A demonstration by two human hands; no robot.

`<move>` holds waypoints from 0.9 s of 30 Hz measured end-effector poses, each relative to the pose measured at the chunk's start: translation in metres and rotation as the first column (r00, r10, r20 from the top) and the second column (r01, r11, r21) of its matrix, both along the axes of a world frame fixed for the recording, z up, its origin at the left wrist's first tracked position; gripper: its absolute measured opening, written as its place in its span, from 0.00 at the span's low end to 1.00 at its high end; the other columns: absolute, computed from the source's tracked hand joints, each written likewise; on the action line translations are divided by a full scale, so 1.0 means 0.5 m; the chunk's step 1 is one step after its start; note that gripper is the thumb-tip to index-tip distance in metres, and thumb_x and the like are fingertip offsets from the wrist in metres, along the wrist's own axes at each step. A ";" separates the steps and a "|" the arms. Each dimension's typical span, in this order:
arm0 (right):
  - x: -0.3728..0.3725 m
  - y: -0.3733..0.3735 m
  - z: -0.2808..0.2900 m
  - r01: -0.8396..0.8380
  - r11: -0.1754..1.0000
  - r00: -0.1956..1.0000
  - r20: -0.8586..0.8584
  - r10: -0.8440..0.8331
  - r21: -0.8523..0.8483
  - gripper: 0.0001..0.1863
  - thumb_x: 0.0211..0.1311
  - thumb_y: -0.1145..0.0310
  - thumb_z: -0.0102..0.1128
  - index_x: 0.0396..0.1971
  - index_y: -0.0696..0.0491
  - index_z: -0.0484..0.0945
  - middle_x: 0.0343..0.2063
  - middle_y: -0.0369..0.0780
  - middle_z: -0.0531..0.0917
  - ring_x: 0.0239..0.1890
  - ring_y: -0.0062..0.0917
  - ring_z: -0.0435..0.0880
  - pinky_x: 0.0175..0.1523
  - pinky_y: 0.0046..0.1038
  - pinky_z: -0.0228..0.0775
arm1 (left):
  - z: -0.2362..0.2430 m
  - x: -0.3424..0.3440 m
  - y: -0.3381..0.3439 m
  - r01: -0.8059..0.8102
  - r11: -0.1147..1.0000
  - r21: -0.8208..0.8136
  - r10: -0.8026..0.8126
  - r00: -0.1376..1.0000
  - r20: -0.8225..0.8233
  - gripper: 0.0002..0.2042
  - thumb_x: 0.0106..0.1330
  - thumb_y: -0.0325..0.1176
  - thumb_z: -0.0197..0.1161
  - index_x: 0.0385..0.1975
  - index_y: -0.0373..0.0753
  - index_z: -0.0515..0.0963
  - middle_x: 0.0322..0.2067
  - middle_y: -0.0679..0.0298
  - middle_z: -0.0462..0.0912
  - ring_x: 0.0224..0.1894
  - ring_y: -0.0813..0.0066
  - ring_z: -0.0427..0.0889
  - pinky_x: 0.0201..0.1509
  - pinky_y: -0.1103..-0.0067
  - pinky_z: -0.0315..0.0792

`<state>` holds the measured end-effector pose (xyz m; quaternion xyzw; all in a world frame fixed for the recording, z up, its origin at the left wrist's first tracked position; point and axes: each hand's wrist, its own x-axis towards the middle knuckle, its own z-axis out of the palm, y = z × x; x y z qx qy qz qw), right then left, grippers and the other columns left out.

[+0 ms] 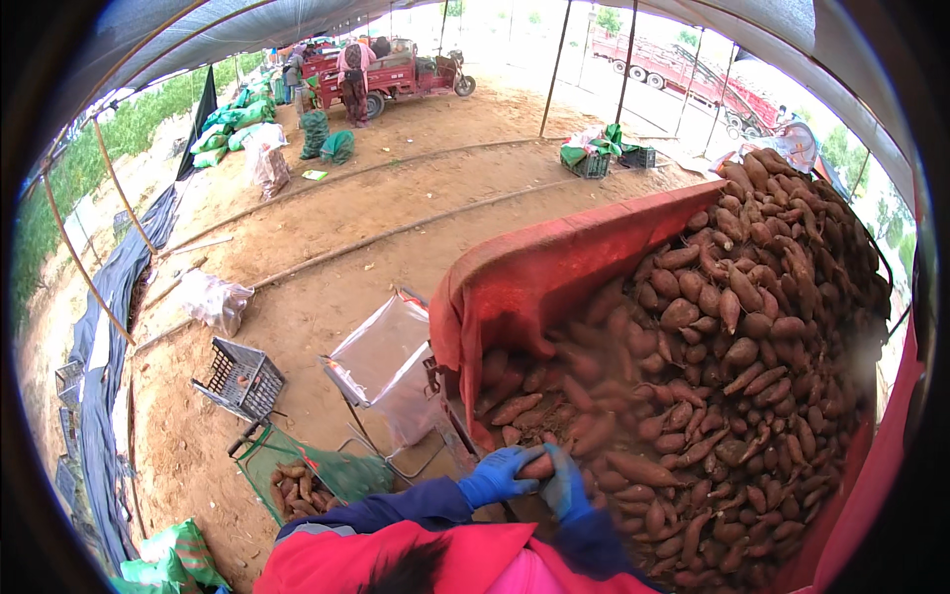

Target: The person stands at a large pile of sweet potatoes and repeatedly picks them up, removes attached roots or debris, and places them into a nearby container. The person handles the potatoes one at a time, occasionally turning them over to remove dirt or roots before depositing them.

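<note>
Where the red trailer bed (539, 262) comes to its near left edge, I log one reddish-brown tuber (537, 465), raised beside a large heap of tubers (737, 337).

Left hand (495, 478), blue-gloved: fingers curled round the tuber's left part, with no gap that I can see.

Right hand (565, 487), blue-gloved: set against the tuber's right end; I cannot tell how far its fingers close.

Clear plastic bag (391, 346), one: hung on a metal frame just outside the trailer bed.

Green mesh bag (348, 475), one: mouth spread, tubers inside, left of the hands.

Black crate (260, 387), one: on the dirt ground (327, 257), near the mesh bag.

Red three-wheeled vehicle (396, 76), one: background, a person (354, 84) beside it.
</note>
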<state>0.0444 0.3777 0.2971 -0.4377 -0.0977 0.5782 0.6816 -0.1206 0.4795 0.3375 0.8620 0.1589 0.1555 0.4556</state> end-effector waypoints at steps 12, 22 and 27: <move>-0.021 0.003 0.144 -0.215 0.975 0.676 0.728 0.111 0.051 0.42 0.40 0.78 0.74 0.61 0.57 0.67 0.56 0.43 0.75 0.58 0.34 0.74 0.65 0.33 0.65 | 0.019 -0.019 0.006 -0.002 0.772 -0.635 0.081 0.992 0.095 0.41 0.57 0.46 0.72 0.67 0.34 0.62 0.59 0.51 0.72 0.62 0.65 0.71 0.66 0.71 0.65; 0.292 -0.109 -0.053 0.134 0.860 0.310 0.845 0.436 -0.492 0.31 0.58 0.62 0.67 0.62 0.54 0.70 0.57 0.48 0.76 0.57 0.40 0.77 0.60 0.37 0.70 | -0.080 -0.004 -0.045 -0.114 0.680 -0.724 0.139 0.990 -0.025 0.34 0.57 0.41 0.75 0.60 0.33 0.69 0.52 0.60 0.77 0.53 0.72 0.77 0.56 0.76 0.73; 0.477 -0.186 -0.080 0.401 0.559 -0.108 0.569 0.815 -0.725 0.43 0.51 0.48 0.68 0.67 0.50 0.65 0.61 0.48 0.72 0.61 0.41 0.73 0.66 0.42 0.63 | -0.165 -0.028 -0.107 -0.294 0.121 -0.948 0.192 0.944 -0.268 0.22 0.62 0.42 0.70 0.51 0.39 0.75 0.39 0.68 0.81 0.39 0.77 0.79 0.43 0.78 0.75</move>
